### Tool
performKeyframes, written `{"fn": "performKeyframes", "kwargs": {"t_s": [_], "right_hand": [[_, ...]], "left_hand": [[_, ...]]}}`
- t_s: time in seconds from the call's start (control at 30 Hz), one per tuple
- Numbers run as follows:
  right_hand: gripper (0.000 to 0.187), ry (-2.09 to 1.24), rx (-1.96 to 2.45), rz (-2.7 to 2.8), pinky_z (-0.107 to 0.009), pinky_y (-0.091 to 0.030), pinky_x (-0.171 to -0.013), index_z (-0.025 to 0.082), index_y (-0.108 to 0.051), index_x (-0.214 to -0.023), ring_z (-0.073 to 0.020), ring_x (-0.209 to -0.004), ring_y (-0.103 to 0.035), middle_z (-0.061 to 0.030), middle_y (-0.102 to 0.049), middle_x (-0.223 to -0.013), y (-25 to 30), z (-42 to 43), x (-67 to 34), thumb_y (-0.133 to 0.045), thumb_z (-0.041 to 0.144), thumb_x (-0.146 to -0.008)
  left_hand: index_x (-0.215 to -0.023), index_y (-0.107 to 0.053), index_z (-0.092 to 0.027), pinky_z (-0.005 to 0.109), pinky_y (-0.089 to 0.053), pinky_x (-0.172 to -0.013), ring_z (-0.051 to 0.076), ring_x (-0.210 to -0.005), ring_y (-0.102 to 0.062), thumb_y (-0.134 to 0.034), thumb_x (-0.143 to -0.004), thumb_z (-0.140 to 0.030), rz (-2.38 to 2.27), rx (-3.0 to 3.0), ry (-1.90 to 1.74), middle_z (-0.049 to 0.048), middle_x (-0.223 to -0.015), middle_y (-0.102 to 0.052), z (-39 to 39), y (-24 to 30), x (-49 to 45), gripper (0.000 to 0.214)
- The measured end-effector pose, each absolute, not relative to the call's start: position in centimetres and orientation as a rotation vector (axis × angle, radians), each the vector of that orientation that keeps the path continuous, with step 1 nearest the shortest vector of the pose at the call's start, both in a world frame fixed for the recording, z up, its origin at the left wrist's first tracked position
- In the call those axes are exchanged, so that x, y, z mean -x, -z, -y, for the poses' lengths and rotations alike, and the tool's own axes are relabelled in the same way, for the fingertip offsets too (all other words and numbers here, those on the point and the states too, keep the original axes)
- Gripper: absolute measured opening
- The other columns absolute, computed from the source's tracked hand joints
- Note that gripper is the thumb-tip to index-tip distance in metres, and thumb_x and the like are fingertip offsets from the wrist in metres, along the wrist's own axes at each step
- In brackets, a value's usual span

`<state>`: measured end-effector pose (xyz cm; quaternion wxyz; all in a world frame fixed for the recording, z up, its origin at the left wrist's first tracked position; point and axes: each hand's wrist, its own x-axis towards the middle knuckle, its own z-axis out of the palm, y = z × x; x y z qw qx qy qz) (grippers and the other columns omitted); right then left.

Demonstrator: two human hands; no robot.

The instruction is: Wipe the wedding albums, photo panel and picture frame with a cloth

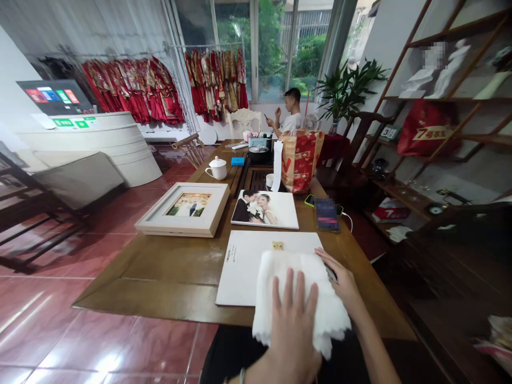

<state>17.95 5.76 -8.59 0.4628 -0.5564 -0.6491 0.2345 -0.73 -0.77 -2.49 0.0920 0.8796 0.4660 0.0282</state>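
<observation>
My left hand (293, 320) lies flat, fingers stretched out, on a folded white cloth (296, 290) at the table's near edge. The cloth rests partly on a white panel (244, 264) that lies face down, with a small gold hanger near its far edge. My right hand (340, 280) touches the cloth's right side and the panel edge, fingers extended. Beyond the panel lie a photo print of a couple (265, 209) and a white framed picture (184, 209).
The brown wooden table (160, 266) also bears a phone (327, 214), a red-orange shopping bag (301, 160), a white teapot (217, 168) and a tea tray. Another person sits at the far end. Shelves stand right, red garments hang behind, red tiled floor lies left.
</observation>
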Motion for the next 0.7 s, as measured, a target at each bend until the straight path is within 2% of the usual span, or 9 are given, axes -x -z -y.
{"fn": "performKeyframes", "kwargs": {"t_s": [0.13, 0.37, 0.53, 0.7], "right_hand": [[0.034, -0.586, 1.399, 1.584, -0.046, -0.041, -0.105, 0.022, -0.069, -0.111, -0.027, -0.124, -0.053, -0.0104, -0.061, -0.129, 8.3, -5.7, -17.7, -0.05, 0.031, -0.084], [0.032, -0.544, 1.429, 1.584, -0.047, -0.04, -0.107, 0.023, -0.068, -0.111, -0.0266, -0.124, -0.053, -0.0088, -0.061, -0.128, 8.6, -5.8, -17.7, -0.052, 0.029, -0.084], [0.037, -0.552, 1.427, 1.617, -0.046, -0.041, -0.106, 0.02, -0.066, -0.116, -0.0272, -0.125, -0.052, -0.0106, -0.06, -0.129, 8.3, -5.7, -17.7, -0.05, 0.025, -0.083], [0.037, -0.547, 1.419, 1.626, -0.048, -0.043, -0.104, 0.02, -0.067, -0.115, -0.0276, -0.124, -0.053, -0.0116, -0.06, -0.129, 8.0, -5.5, -17.5, -0.047, 0.028, -0.085]], "left_hand": [[-0.148, -0.022, -0.025, 0.058, -0.02, -0.112, 0.034, -0.141, -0.013, -0.064, -0.073, -0.042, -1.31, -2.551, -0.027, 0.0088, -0.155, -0.015, 2.0, 1.3, 1.9, 0.087], [-0.146, -0.027, -0.02, 0.052, -0.02, -0.112, 0.031, -0.142, -0.012, -0.062, -0.079, -0.036, -1.641, -2.487, -0.018, 0.0116, -0.154, -0.017, -5.2, -0.5, 0.9, 0.077], [-0.148, -0.021, -0.016, 0.055, -0.021, -0.111, 0.036, -0.141, -0.01, -0.065, -0.079, -0.037, -1.71, -2.513, 0.117, 0.0167, -0.154, -0.013, -4.3, 0.3, -0.7, 0.085], [-0.149, -0.014, -0.016, 0.06, -0.025, -0.108, 0.04, -0.14, -0.008, -0.07, -0.071, -0.037, -1.356, -2.612, 0.114, 0.0168, -0.154, -0.008, 0.3, 1.9, 1.2, 0.098]]}}
